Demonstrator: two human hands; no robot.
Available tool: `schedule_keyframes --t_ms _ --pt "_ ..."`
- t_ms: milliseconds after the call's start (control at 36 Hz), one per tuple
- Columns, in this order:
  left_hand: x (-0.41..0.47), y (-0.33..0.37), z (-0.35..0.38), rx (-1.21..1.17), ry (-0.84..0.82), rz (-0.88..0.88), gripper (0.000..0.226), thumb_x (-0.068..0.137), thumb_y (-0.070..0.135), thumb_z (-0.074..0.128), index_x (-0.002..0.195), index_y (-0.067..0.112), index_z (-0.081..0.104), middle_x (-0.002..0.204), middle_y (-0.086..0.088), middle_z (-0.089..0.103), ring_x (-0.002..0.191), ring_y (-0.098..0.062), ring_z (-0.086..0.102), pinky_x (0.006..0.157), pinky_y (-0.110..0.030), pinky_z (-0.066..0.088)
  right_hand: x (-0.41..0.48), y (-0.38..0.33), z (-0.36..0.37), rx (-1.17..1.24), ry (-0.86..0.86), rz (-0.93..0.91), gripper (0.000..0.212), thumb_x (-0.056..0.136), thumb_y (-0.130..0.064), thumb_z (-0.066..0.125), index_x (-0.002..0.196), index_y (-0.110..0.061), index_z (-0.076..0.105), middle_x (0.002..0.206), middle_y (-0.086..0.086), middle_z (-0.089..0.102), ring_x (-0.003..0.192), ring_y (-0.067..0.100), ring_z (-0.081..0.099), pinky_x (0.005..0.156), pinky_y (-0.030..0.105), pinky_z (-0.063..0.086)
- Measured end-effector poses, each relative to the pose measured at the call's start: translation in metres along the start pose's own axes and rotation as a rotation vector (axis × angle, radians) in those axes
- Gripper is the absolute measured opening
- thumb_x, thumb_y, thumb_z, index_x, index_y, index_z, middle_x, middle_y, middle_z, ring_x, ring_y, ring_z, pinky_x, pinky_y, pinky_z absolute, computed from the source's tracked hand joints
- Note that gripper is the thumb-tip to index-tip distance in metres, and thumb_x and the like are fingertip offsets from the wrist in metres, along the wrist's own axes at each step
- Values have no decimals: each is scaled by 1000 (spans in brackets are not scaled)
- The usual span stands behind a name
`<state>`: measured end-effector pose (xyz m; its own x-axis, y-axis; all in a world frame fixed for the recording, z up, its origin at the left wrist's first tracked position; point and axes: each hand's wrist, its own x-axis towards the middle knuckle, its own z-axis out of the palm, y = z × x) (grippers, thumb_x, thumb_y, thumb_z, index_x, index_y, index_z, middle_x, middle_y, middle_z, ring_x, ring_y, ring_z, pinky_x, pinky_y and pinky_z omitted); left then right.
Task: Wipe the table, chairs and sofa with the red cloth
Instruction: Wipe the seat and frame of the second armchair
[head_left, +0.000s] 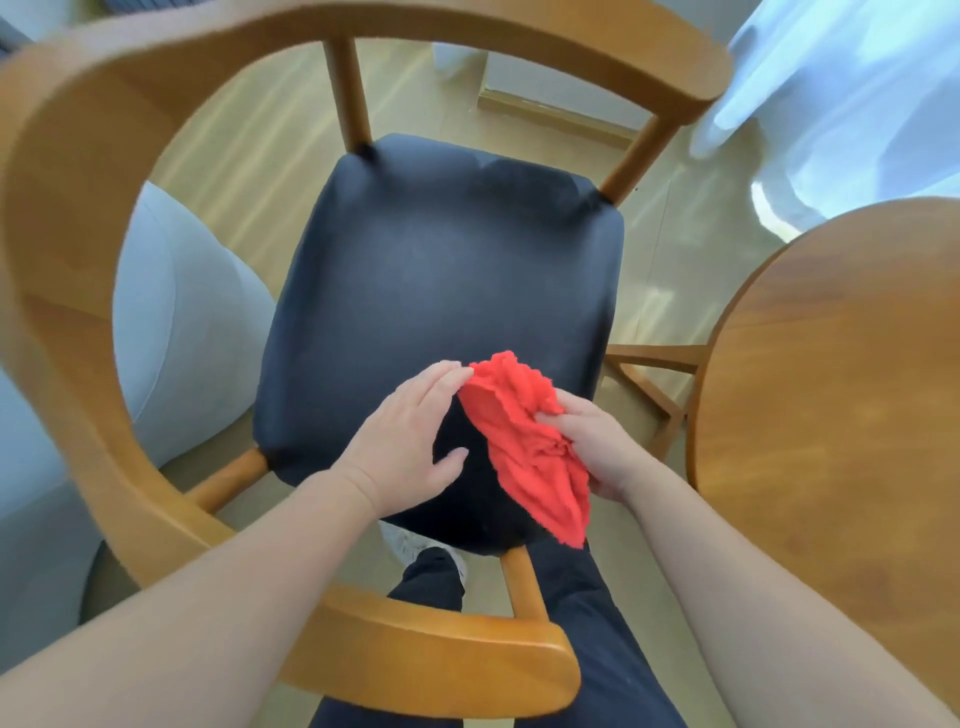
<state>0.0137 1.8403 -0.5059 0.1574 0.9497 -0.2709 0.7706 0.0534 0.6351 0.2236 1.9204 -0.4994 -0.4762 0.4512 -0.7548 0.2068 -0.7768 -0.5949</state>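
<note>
A wooden chair (62, 218) with a curved backrest and a dark blue seat cushion (441, 280) fills the middle of the view. The red cloth (524, 447) hangs bunched over the seat's near right part. My right hand (597, 447) grips the cloth from the right side. My left hand (410, 441) pinches the cloth's upper left edge with its fingertips, thumb spread apart below. The round wooden table (841, 415) stands at the right. A pale grey sofa (171, 322) shows through the chair's backrest at the left.
White curtains (841, 93) hang at the upper right over a light wooden floor (249, 150). My dark trouser legs (587, 623) and a white shoe (405, 545) are below the chair's armrest. The table's wooden legs (660, 379) reach toward the chair's right side.
</note>
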Motion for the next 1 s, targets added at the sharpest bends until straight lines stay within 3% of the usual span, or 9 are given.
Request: schedule_keyframes --t_ms 83,194,278,361,472,556,694,861,1000 --pt "12 4 -11 -223 -33 -95 76 78 31 72 143 23 32 143 7 42 130 -7 39 109 -25 30 9 -16 5 79 -107 55 29 94 2 46 106 -15 66 94 5 71 84 18 67 85 33 54" --pt "27 5 -16 -319 8 -179 25 86 21 62 111 23 57 95 13 62 84 -7 57 80 -29 48 32 -18 2 83 -121 104 21 97 -13 48 111 -16 64 103 8 70 91 20 67 91 37 52" --pt "31 2 -10 -291 67 -257 12 89 21 60 100 16 61 86 8 62 74 -7 53 73 -27 44 46 -18 -8 -164 -93 -1 52 87 -35 61 135 -21 49 120 0 65 106 13 64 96 32 48" --pt "39 2 -4 -334 129 -365 12 89 23 60 97 14 61 85 5 63 76 -12 57 73 -28 46 57 -19 -9 -657 -46 -167 94 76 -35 80 149 -40 20 121 -15 52 108 0 56 95 19 43" --pt "52 2 -2 -357 162 -481 14 88 24 60 102 24 57 85 12 60 73 -6 55 74 -27 47 94 -31 -19 -1233 21 -480 65 85 -36 64 144 -42 36 114 -8 51 105 16 55 91 36 46" --pt "51 -8 -9 -204 151 -610 37 91 23 55 127 23 50 105 11 55 83 -13 54 85 -35 48 138 -59 -49 -1526 212 -477 71 84 -31 59 149 -29 31 137 12 43 123 35 44 101 43 38" --pt "26 -24 -23 -46 162 -660 37 94 17 48 130 24 49 112 8 54 92 -15 56 88 -36 49 173 -52 -59 -1820 177 -395 89 79 -69 48 153 -35 11 159 17 4 142 47 5 113 62 5" --pt "0 -36 -24 37 130 -652 36 94 15 46 129 23 50 117 9 56 97 -14 56 87 -35 49 175 -14 -35 -1845 243 -912 63 75 -18 68 133 -4 49 145 27 37 128 50 38 106 65 28" --pt "-11 -37 -18 78 111 -618 34 93 14 44 125 22 52 115 6 57 95 -18 57 84 -36 49 171 -1 -25 -1859 109 -907 54 89 -47 49 138 -24 48 145 14 42 132 47 32 107 67 21"
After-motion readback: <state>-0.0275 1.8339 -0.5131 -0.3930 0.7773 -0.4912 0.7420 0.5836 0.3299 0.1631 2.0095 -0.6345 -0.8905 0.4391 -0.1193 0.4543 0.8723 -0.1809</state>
